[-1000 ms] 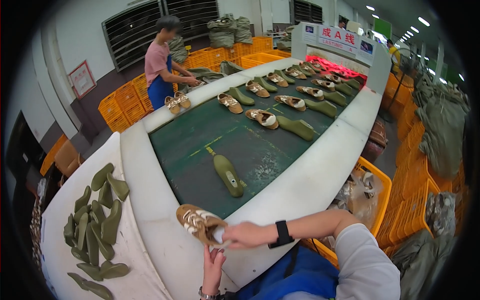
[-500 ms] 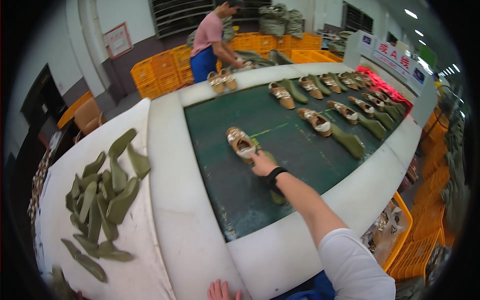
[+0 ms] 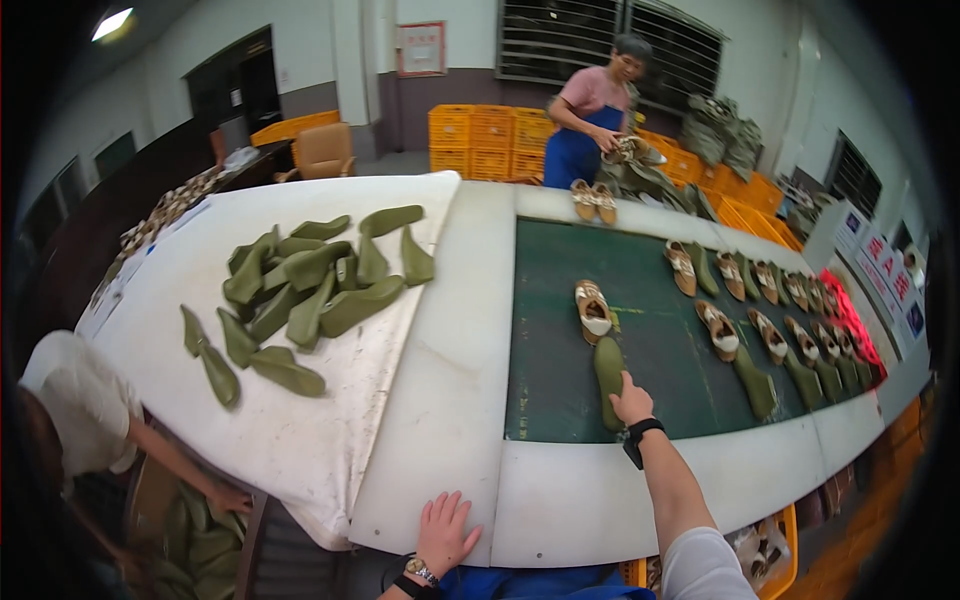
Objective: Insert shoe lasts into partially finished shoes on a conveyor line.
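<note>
On the dark green belt, a green shoe last (image 3: 608, 372) lies lengthwise behind a tan shoe (image 3: 592, 311) with white lining and metallic laces. My right hand (image 3: 632, 402) is closed at the last's right edge, fingertips against it; its underside fingers are hidden. A black band circles that wrist. My left hand (image 3: 447, 533) rests flat on the near white table border (image 3: 430, 400), fingers spread, holding nothing. To the left, a pile of green shoe lasts (image 3: 310, 265) lies on a white cloth-covered table (image 3: 330, 430).
Rows of tan shoes and lasts (image 3: 762, 385) fill the belt's right side. A pair of tan shoes (image 3: 594, 201) stands on the far border; behind it a person (image 3: 590, 120) handles a shoe. At lower left another person's hand (image 3: 228, 498) reaches over lasts. Orange crates (image 3: 490, 135) stack beyond.
My view has swung left. My right hand has left the shoe's heel and come to the shoe last behind it. More of my left hand shows, still on the table border.
</note>
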The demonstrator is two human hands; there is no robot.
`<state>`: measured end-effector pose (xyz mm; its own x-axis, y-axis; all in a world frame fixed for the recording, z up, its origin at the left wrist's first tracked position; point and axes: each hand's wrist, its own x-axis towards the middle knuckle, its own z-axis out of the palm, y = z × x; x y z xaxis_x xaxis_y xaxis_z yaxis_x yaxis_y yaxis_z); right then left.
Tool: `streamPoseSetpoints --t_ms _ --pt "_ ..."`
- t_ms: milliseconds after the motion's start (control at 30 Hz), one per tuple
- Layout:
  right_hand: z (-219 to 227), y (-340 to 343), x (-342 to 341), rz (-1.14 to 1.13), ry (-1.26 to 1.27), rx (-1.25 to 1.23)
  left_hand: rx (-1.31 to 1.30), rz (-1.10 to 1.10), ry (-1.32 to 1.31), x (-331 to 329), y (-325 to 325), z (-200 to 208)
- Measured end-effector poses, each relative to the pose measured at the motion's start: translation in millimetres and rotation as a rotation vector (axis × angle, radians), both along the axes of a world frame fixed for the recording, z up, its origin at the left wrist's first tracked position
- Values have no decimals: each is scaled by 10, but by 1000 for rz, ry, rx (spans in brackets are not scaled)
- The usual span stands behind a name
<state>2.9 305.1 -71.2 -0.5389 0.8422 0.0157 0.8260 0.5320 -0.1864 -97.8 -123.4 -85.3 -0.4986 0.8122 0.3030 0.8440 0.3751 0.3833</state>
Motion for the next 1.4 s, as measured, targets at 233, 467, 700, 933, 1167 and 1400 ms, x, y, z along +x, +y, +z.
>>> streamPoseSetpoints --t_ms 233,467,700,933,1167,1400 --pt "140 -383 421 176 72 -46 13 -85 -27 -52 -64 25" --pt "-130 -1050 1289 395 78 103 71 279 248 -1983 121 526" --pt "-279 -1273 1304 316 94 151 -81 1017 -99 -3451 16 212" --pt "-314 -1306 1320 378 118 196 747 1113 -403 -3335 -930 -266" --pt "46 -1170 1293 417 18 -14 787 617 -1181 -2051 -1016 283" --pt "894 -1685 359 1010 232 10 351 274 -1615 -1063 -619 302"
